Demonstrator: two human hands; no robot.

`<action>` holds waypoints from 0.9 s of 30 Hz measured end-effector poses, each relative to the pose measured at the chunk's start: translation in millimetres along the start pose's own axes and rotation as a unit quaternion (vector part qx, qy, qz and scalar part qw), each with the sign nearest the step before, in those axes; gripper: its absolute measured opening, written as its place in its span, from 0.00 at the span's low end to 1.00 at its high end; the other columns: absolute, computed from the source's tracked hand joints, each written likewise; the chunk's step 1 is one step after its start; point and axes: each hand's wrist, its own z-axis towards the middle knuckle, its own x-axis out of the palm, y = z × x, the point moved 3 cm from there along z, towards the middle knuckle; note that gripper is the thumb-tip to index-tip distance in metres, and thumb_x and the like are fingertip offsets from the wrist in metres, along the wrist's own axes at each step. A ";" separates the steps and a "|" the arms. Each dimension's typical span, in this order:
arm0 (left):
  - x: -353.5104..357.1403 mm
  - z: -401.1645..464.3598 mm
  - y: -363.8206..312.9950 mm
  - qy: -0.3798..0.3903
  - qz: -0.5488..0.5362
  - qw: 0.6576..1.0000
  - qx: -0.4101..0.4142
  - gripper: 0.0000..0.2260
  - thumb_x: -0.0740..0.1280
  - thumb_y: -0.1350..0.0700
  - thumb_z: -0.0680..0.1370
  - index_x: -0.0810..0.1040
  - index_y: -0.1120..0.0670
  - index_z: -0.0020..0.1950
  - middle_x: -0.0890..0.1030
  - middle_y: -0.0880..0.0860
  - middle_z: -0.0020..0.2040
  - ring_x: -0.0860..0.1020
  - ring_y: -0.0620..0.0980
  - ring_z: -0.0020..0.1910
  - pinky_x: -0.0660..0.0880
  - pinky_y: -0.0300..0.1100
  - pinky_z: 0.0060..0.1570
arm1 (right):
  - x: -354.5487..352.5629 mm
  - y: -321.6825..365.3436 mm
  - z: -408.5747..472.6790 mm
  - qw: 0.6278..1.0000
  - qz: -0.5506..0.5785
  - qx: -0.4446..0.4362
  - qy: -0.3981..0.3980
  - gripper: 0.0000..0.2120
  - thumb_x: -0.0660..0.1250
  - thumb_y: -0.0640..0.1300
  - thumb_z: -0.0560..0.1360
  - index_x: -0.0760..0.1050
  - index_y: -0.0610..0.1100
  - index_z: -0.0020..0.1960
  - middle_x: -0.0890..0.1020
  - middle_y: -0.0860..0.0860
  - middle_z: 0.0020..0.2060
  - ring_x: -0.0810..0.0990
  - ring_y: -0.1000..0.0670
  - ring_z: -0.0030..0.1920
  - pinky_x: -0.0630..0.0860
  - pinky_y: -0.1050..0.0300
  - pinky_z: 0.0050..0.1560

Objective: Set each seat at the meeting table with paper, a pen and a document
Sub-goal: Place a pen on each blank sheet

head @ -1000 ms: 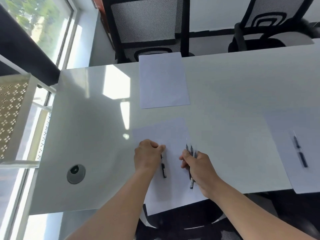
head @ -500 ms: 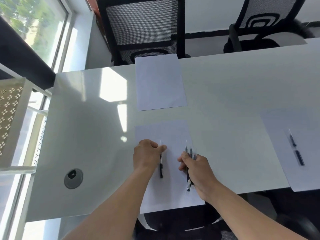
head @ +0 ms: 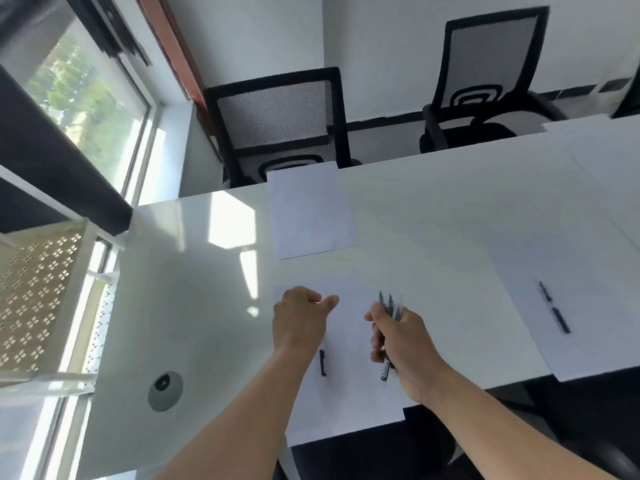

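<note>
A white sheet (head: 349, 407) lies at the near edge of the white table (head: 433, 216). A black pen (head: 322, 362) rests on it, partly hidden under my left hand (head: 299, 315). That hand hovers above the pen with thumb out and fingers loosely curled, holding nothing. My right hand (head: 398, 336) is shut on a bundle of pens (head: 388, 306) whose tips stick up past the fingers. A second sheet (head: 310, 211) lies at the far seat. A third sheet (head: 568, 317) at the right carries its own pen (head: 554, 311).
Two black mesh chairs (head: 280, 123) (head: 491, 74) stand behind the far edge. A grey cable grommet (head: 165, 390) sits in the table at the near left. A white perforated shelf (head: 38, 303) and a window are at the left.
My left hand has let go of the pen and lifted off it, leaving it lying on the near sheet. The view has tilted up, showing more of the chairs.
</note>
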 end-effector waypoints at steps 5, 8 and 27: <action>5.7 -38.8 -77.2 0.016 -0.006 0.997 0.072 0.14 0.77 0.41 0.78 0.85 0.50 0.54 0.86 0.47 0.50 0.85 0.50 0.51 0.84 0.51 0.56 | -44.6 49.6 -36.3 0.996 0.063 -0.049 -0.043 0.14 0.65 0.49 0.88 0.78 0.37 0.57 0.69 0.50 0.32 0.66 0.50 0.31 0.67 0.53 0.32; 15.7 -61.5 -120.6 0.028 -0.009 0.993 0.112 0.14 0.77 0.41 0.78 0.84 0.52 0.49 0.85 0.52 0.45 0.83 0.55 0.47 0.84 0.50 0.50 | -79.0 78.9 -54.7 0.991 0.074 -0.086 -0.072 0.14 0.64 0.49 0.88 0.78 0.37 0.57 0.69 0.50 0.33 0.65 0.51 0.31 0.65 0.54 0.32; 170.0 -438.1 -364.2 0.163 -0.009 0.878 0.450 0.14 0.72 0.38 0.81 0.83 0.48 0.49 0.87 0.45 0.48 0.85 0.48 0.50 0.84 0.57 0.57 | -428.2 132.3 -347.0 0.890 0.199 -0.287 -0.292 0.13 0.64 0.50 0.88 0.79 0.40 0.56 0.69 0.51 0.33 0.66 0.51 0.31 0.68 0.53 0.32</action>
